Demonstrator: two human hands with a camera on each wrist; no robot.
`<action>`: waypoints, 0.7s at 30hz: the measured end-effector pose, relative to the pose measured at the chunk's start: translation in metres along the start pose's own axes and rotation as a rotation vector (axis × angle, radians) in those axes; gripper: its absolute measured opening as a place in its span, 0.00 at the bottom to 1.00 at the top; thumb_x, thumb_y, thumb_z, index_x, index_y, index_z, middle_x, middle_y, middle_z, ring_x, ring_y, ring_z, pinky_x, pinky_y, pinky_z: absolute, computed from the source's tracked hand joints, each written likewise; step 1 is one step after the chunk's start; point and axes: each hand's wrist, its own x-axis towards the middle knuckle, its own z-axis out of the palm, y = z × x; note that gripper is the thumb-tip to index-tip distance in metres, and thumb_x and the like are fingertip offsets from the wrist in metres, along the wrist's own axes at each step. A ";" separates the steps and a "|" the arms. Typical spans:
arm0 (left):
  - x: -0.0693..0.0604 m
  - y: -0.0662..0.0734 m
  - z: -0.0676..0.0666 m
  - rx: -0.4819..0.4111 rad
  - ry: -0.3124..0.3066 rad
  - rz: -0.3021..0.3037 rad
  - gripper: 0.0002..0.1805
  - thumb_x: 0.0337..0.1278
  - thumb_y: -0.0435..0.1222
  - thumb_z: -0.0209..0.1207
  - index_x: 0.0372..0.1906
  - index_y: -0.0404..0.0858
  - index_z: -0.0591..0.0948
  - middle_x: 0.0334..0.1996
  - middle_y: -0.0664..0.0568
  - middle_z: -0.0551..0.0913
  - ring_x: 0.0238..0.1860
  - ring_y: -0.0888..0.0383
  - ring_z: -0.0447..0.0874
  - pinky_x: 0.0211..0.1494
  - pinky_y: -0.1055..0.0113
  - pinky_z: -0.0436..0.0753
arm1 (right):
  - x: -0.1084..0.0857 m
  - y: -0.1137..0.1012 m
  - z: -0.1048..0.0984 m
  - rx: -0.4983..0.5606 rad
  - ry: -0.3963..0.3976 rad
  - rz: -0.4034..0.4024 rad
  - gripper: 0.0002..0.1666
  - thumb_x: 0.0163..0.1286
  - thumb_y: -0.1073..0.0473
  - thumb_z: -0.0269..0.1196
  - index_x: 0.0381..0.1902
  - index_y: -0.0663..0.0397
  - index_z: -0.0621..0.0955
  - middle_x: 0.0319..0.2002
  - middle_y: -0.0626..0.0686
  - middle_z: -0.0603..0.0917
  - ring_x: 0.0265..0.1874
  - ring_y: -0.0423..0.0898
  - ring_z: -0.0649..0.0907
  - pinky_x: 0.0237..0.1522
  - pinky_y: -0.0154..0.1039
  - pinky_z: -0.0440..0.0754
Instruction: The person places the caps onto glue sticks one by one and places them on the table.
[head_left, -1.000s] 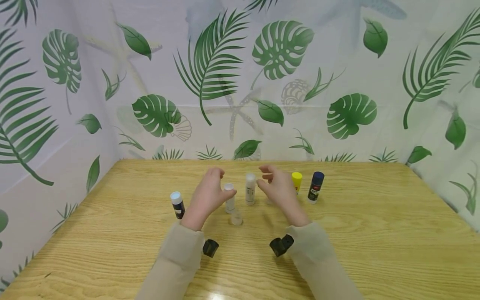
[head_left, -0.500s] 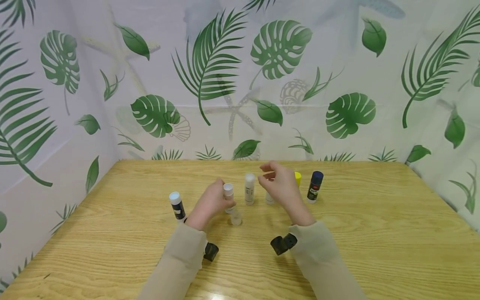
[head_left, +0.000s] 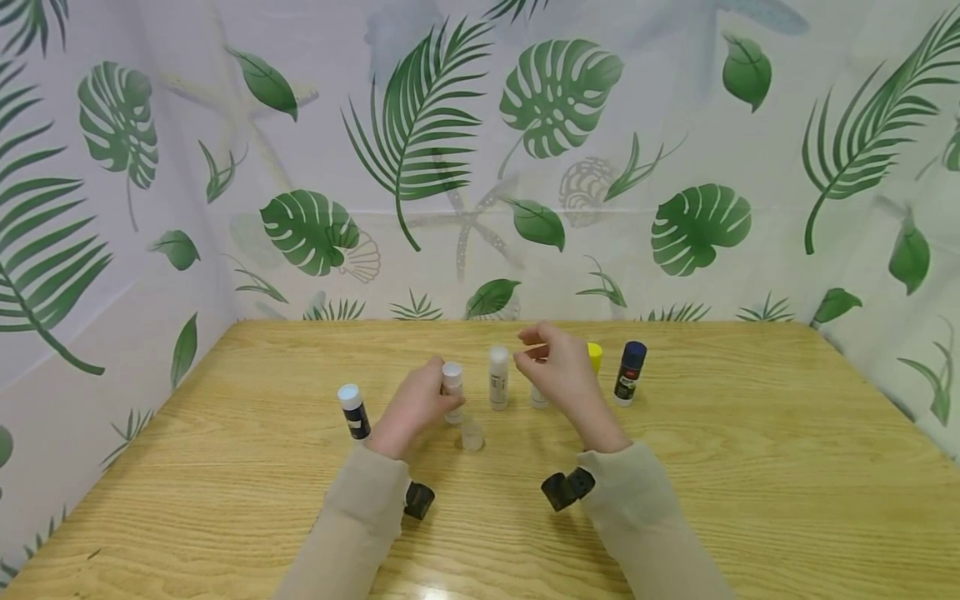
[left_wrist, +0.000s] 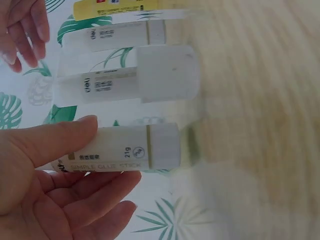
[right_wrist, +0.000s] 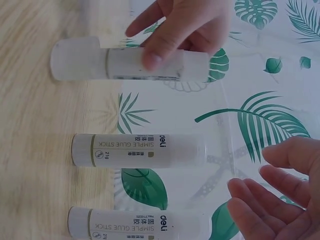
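My left hand (head_left: 420, 404) grips a white glue stick (head_left: 452, 383) between thumb and fingers. It stands upright; in the left wrist view the printed glue stick (left_wrist: 120, 147) has its base near the tabletop. A translucent cap (head_left: 472, 437) stands on the table just in front of it. My right hand (head_left: 558, 367) hovers with loosely bent fingers and holds nothing. Beneath and partly behind it is another white glue stick (head_left: 538, 396). One more white glue stick (head_left: 498, 379) stands between my hands, touched by neither.
A dark glue stick with a light-blue top (head_left: 353, 410) stands left of my left hand. At the right are a yellow-capped stick (head_left: 595, 356), partly hidden by my right hand, and a navy-capped stick (head_left: 631, 372). A patterned cloth (head_left: 480, 167) hangs behind the wooden table (head_left: 750, 450).
My left hand has closed round the white glue stick and shifted it slightly left. My right hand has moved slightly up and stayed near its place, holding nothing.
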 end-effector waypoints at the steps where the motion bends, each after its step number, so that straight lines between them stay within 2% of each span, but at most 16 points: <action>1: -0.001 0.001 -0.002 -0.001 0.013 0.003 0.13 0.48 0.32 0.61 0.36 0.31 0.71 0.31 0.43 0.76 0.34 0.51 0.77 0.35 0.61 0.76 | 0.000 0.000 0.000 0.001 -0.001 -0.003 0.15 0.59 0.63 0.59 0.45 0.61 0.76 0.45 0.58 0.78 0.39 0.51 0.79 0.39 0.43 0.77; 6: -0.006 0.010 -0.018 -0.006 0.103 0.034 0.13 0.48 0.34 0.62 0.36 0.33 0.71 0.30 0.47 0.75 0.31 0.53 0.73 0.33 0.61 0.73 | -0.001 -0.002 0.000 0.007 -0.010 -0.015 0.14 0.59 0.63 0.59 0.44 0.61 0.76 0.44 0.58 0.78 0.39 0.51 0.79 0.40 0.43 0.77; 11: -0.016 0.026 -0.035 -0.030 0.216 0.081 0.14 0.48 0.34 0.60 0.41 0.36 0.75 0.37 0.48 0.76 0.37 0.53 0.74 0.39 0.59 0.74 | -0.002 -0.004 -0.001 0.010 -0.016 -0.027 0.14 0.59 0.63 0.59 0.44 0.62 0.76 0.44 0.58 0.79 0.39 0.51 0.79 0.40 0.43 0.77; 16: -0.027 0.039 -0.048 0.021 0.300 0.141 0.16 0.48 0.36 0.59 0.46 0.37 0.77 0.38 0.49 0.76 0.35 0.55 0.74 0.34 0.61 0.75 | -0.002 -0.004 0.001 0.015 -0.027 -0.025 0.15 0.59 0.63 0.60 0.44 0.62 0.76 0.44 0.59 0.78 0.39 0.51 0.79 0.40 0.43 0.77; 21: -0.033 0.045 -0.054 0.061 0.364 0.197 0.16 0.47 0.35 0.60 0.45 0.36 0.78 0.37 0.48 0.77 0.32 0.56 0.74 0.32 0.62 0.75 | -0.002 -0.003 0.006 0.018 -0.028 -0.057 0.14 0.58 0.64 0.61 0.42 0.64 0.77 0.41 0.60 0.79 0.37 0.51 0.80 0.37 0.42 0.78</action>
